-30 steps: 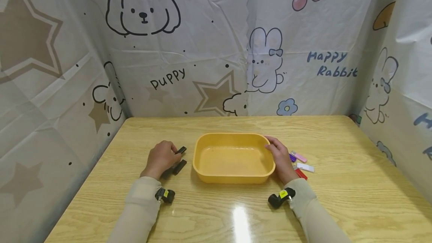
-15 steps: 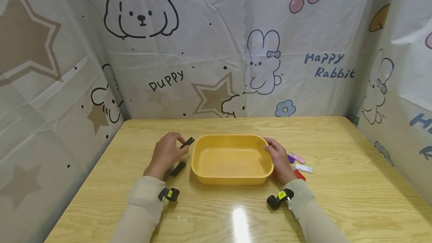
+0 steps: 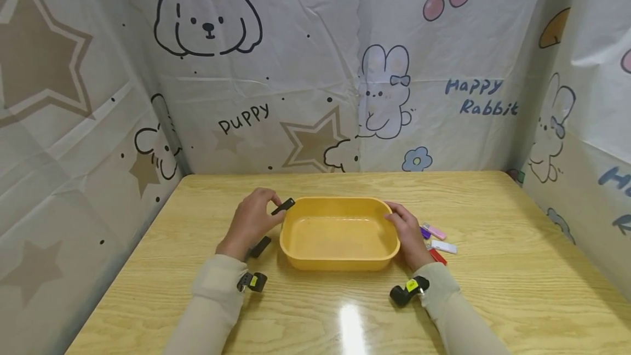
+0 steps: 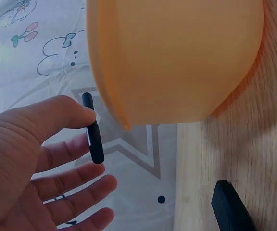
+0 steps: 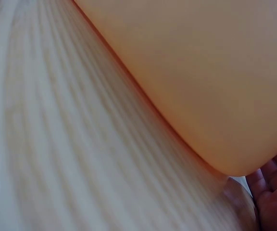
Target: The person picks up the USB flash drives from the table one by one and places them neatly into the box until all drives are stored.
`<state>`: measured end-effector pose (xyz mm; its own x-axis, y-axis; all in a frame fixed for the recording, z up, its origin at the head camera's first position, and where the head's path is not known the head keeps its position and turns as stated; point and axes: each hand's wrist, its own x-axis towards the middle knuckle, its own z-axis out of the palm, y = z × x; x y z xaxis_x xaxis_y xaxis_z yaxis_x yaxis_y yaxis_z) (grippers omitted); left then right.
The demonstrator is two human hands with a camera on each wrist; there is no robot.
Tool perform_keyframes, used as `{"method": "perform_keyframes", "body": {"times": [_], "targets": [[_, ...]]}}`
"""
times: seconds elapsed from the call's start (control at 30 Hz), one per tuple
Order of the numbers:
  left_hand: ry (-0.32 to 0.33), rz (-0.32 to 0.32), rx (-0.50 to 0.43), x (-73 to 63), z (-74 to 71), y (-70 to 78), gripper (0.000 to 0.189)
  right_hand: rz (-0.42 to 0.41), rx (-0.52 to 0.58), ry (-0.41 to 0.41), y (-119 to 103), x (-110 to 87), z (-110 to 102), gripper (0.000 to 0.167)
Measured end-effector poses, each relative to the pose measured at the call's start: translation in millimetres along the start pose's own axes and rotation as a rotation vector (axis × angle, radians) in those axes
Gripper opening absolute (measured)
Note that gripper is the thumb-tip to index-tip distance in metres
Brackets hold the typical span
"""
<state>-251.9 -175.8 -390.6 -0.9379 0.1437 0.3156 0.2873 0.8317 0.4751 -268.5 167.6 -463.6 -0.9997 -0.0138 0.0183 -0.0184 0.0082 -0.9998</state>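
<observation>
Creased cartoon-print cloth [image 3: 315, 70] is hanging behind a wood-grained table [image 3: 305, 311], whose far edge is running beyond a smooth, round-cornered yellow tub [image 3: 340, 263]. The right hand [image 3: 409, 237] is gripping its right rim; the left hand [image 3: 250, 221], lower fingers apart, is pinching a slim black stick [image 3: 284, 206] by the left rim.

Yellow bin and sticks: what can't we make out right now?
- Left wrist view: far part of the yellow bin, cut off by the top edge; loose black stick, by the bottom edge.
- Head view: purple stick, partly hidden by the right hand.
- Head view: any lettering on the white stick, too small.
</observation>
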Motion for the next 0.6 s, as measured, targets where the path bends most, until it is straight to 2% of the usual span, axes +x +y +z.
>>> {"method": "perform_keyframes", "body": {"times": [0.37, 0.6], "targets": [[-0.033, 0.124, 0.101, 17.3, 7.5, 11.5, 0.018, 0.011, 0.002, -0.006, -0.6, 0.0, -0.6, 0.04], [-0.146, 0.195, 0.205, 27.6, 10.3, 20.5, 0.02, 0.007, 0.016, -0.001, -1.0, -0.5, 0.0, 0.039]]}}
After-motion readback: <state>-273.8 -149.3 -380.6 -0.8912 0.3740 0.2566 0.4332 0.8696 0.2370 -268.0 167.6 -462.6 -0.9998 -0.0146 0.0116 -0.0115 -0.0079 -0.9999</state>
